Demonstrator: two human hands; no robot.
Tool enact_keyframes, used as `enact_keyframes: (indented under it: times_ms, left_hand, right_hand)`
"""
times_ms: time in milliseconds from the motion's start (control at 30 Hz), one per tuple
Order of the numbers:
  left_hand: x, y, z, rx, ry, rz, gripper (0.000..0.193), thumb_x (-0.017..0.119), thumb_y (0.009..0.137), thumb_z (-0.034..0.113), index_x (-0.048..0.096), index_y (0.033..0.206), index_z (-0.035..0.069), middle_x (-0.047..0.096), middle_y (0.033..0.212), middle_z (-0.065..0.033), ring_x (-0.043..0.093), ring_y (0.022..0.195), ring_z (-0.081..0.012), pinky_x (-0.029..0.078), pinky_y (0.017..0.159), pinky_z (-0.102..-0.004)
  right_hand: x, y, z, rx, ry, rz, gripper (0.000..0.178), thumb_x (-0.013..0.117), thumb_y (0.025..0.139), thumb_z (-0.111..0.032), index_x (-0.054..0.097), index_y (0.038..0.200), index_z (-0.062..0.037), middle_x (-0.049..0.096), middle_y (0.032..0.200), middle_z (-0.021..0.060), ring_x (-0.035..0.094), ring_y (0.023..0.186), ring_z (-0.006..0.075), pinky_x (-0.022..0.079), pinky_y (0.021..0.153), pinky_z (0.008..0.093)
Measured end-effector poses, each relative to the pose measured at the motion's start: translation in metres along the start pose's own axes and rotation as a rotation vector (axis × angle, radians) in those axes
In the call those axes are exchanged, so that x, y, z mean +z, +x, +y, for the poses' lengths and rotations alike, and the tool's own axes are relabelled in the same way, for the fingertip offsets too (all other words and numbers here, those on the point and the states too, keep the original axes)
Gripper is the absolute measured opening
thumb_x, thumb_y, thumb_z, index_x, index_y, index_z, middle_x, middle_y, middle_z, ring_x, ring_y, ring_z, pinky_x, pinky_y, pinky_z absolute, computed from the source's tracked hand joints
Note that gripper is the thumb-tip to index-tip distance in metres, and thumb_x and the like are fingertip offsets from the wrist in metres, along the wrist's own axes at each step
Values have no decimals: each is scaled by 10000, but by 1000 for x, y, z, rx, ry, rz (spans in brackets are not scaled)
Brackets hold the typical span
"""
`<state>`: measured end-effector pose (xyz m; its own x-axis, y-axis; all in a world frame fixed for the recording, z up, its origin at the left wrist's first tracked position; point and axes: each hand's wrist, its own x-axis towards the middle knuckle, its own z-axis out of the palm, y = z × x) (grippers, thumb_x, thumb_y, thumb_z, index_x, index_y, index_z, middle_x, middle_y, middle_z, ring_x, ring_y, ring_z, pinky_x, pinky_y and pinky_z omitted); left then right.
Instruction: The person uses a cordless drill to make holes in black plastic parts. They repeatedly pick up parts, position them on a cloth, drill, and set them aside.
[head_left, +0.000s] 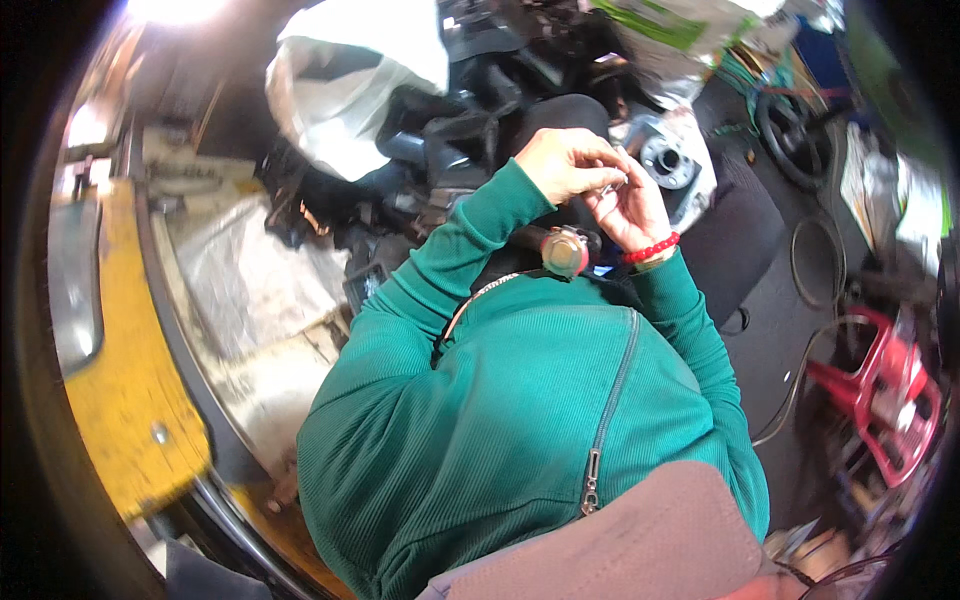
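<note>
My left hand [567, 168] and my right hand [636, 208] meet above my lap. The left fingers are pinched together against the fingertips of the right hand, which are bent inward. Between them is a small shiny thing [612, 187], too blurred and covered to name. A red bead bracelet [650, 249] circles my right wrist. Close below the hands shows the round end of a cylindrical thing [565, 252]. Just beyond the right hand sits a round metal part with a ring of holes [668, 163].
Black glossy pieces [455, 135] are heaped ahead, beside a white plastic bag [350, 90]. To the left, a clear plastic sheet [255, 275] lies near a yellow panel [135, 400]. At right are a red plastic stool [885, 390] and a black handwheel [797, 135].
</note>
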<state>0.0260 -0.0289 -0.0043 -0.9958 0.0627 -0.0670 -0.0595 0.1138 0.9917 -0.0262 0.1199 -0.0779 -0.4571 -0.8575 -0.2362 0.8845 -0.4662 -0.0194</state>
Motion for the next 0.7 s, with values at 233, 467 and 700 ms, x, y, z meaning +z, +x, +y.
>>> enact_keyframes:
  times_ms: [233,467,700]
  left_hand:
    - [22,45,-30,347,538,96,160,684,822,121,733,972,94,617,915,-59,625,793,-148,506,683,-272]
    - [25,33,-37,221,670,-28,456,649,790,97,582,1242,100,612,928,-99,624,840,-225,501,733,-316]
    - [-28,-24,-66,-78,1147,-516,742,734,620,195,487,1320,179,557,1044,-84,586,977,-301,473,831,-412]
  right_hand:
    - [-20,-30,-11,-307,-51,186,200,623,912,-187,613,1069,-62,631,1016,44,615,948,164,556,819,322]
    - [-57,-31,-31,-409,-43,232,200,619,910,-147,611,1077,-36,648,950,53,644,888,164,567,752,281]
    - [-108,-52,-73,-527,-149,429,187,624,906,-130,605,1077,-55,646,957,35,660,891,151,575,719,276]
